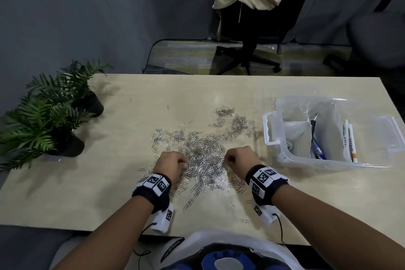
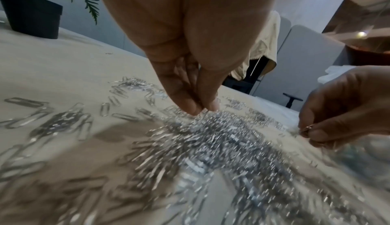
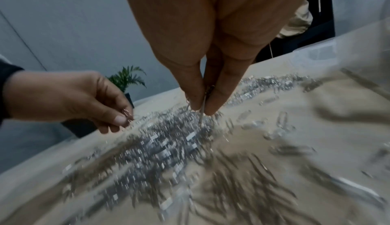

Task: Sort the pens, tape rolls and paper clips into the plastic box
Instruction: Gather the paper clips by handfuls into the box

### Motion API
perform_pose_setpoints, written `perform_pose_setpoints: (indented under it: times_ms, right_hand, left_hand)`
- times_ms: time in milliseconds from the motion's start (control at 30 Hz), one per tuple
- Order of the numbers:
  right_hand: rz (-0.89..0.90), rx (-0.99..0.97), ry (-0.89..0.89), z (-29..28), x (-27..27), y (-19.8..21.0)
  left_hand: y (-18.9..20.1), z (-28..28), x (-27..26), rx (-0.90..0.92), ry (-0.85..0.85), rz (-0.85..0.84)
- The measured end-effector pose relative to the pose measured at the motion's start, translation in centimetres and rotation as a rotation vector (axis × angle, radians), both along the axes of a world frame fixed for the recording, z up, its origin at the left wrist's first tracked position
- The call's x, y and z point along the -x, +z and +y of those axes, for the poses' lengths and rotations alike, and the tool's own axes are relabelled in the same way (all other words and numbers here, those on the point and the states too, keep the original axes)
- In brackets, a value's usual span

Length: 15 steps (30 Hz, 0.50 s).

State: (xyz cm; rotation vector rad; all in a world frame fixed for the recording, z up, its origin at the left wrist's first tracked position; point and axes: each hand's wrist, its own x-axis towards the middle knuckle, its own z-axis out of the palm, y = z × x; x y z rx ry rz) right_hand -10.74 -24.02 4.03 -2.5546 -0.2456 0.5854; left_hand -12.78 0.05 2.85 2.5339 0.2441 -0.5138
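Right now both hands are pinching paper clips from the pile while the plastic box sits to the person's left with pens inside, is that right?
Not quite: the plastic box sits to the person's right, as the head view shows. Both hands, left and right, do pinch paper clips, and pens are inside.

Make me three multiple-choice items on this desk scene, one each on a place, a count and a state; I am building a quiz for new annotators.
1. Where does the plastic box stand relative to the pile of paper clips?
A. To its right
B. To its left
C. On top of it

2. How many potted plants stand on the table?
A. None
B. Two
C. Five

3. What is the right hand doing?
A. Lying flat on the table
B. Holding a pen
C. Pinching paper clips from the pile

Answers:
1 A: the head view shows the box at the table's right side, beside the pile.
2 B: two dark pots stand at the left edge.
3 C: the right wrist view shows its fingers closed on clips; the left hand pinches likewise.
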Motion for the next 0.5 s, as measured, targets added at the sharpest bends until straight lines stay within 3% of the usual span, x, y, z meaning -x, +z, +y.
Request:
perform_pose_setpoints:
  times_ms: [233, 367, 500]
  right_hand:
    - [-0.209, -0.147, -0.055, -0.7, -2.3, 5.5]
    - [-0.387, -0.145, -0.199, -4.5, -4.6, 9.8]
    - [-0.422, -0.062, -0.42, -10.4, -6.8, 11.3]
  left_hand:
    - [5.2, -4.4, -4.4, 0.184, -0.04, -0.206]
    - [8.8, -9.8, -8.8, 0.32, -0.099, -0.35]
    - [11.0, -16.4, -11.7, 0.349, -0.236, -0.387]
